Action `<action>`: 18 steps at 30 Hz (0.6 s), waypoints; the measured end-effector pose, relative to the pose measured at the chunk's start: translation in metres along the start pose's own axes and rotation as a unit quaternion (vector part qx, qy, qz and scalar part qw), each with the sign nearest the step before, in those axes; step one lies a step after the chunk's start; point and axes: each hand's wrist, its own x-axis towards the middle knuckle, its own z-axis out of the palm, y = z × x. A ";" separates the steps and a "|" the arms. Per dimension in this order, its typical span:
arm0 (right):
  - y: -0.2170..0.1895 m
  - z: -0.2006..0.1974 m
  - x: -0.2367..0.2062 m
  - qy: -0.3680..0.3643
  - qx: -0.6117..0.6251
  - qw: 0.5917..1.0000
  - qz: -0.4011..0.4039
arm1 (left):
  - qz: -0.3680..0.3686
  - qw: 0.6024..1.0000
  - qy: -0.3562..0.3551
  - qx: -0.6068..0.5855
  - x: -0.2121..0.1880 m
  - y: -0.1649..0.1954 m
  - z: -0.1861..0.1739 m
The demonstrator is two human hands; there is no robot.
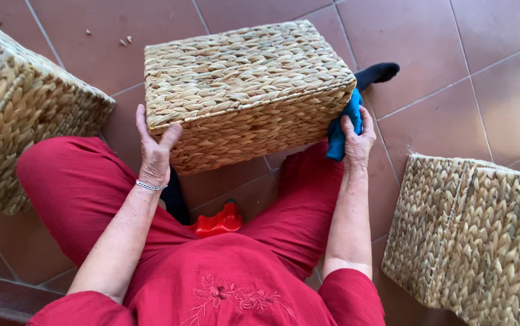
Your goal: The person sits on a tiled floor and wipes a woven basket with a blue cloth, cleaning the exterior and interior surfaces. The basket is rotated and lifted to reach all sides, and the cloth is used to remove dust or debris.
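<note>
Woven basket (pixel 245 90) upside down, tilted, propped between red-trousered knees just ahead of both grips

Left hand (pixel 154 151) flat on near-left wall, grip apart, steadying only; judgement: press firmly so basket stays put under wiping

Right hand (pixel 356 142) grip clamped on blue cloth (pixel 344 124), pressed to right corner; better to rub along weave

Two more woven baskets, far left (pixel 24 115) and far right (pixel 471 235) of grips

Red-brown floor tiles (pixel 453 78) with crumbs beyond basket

Red plastic item (pixel 219 221) under grips, between legs

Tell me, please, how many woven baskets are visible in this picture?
3. One woven basket is in the middle, between the left hand and right hand; one at the left edge; one at lower right. Others may lie outside the view.
</note>
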 end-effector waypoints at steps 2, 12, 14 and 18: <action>-0.009 -0.001 -0.007 0.053 -0.025 0.997 -0.051 | -0.055 0.996 0.037 -0.058 -0.001 -0.006 0.003; -0.093 0.098 -0.076 0.031 -0.525 0.820 -0.228 | -0.094 0.994 0.040 -0.043 -0.025 -0.038 -0.008; -0.103 0.143 -0.119 -0.068 -0.527 0.790 -0.306 | -0.092 0.994 0.050 -0.036 -0.024 -0.046 -0.011; -0.110 0.217 -0.200 -0.204 -0.395 0.823 -0.354 | -0.141 0.985 0.067 -0.070 -0.024 -0.048 -0.015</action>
